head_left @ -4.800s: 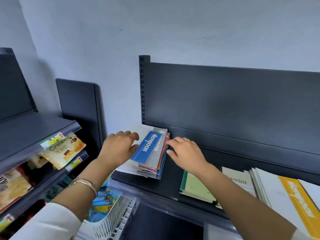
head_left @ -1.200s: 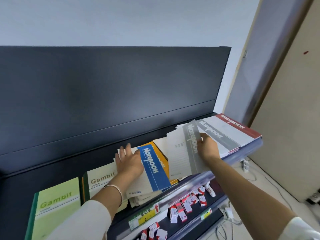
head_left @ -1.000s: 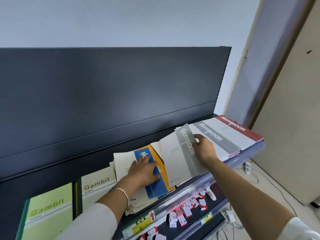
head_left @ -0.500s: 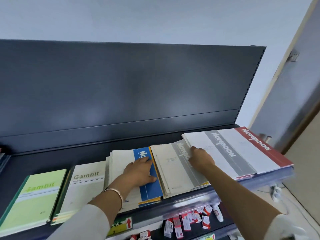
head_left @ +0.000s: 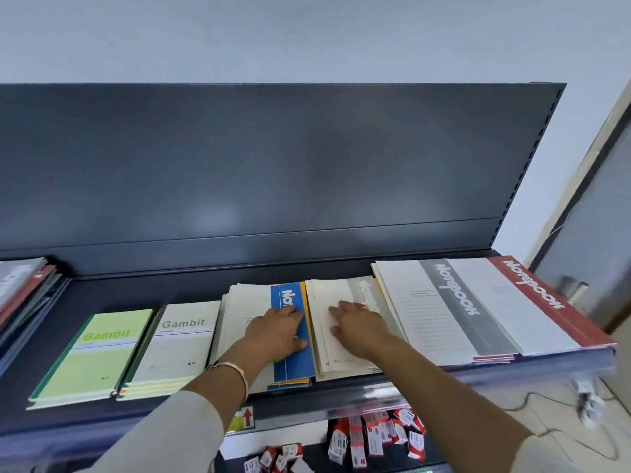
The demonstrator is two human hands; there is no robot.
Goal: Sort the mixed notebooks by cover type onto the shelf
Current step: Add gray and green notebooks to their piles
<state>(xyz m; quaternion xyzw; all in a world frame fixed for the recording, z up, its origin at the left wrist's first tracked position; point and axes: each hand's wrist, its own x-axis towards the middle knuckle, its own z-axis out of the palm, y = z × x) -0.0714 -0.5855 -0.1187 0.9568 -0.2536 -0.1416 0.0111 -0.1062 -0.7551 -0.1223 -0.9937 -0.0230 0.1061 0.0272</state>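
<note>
Two hands rest flat on neighbouring piles at the middle of the shelf. Your left hand, fingers straight and slightly spread, presses on the blue pile, as it did a second ago. Your right hand, fingers straight and loosely spread, lies palm down on the grey pile just to the right.

That is the change. A second ago this hand pinched a grey-banded notebook, lifted and tilted above the shelf edge. Now that notebook lies flat, its left edge against the blue pile and its right edge beside the large grey pile. Neither hand grips anything.

From left to right the shelf carries:
- a mixed pile at the far left, well apart from your hands
- a green Gambit pile
- a white Gambit pile touching the green one
- the blue pile
- the grey pile
- the large grey pile
- a red pile at the right end

One more notebook looks sorted by cover. A yellow edge shows under the blue cover, so that pile may hold two colours. The mixed pile still holds several notebooks, so the sorting seems unfinished. A likely next move is to square these two piles, then reach back to the left.
</note>
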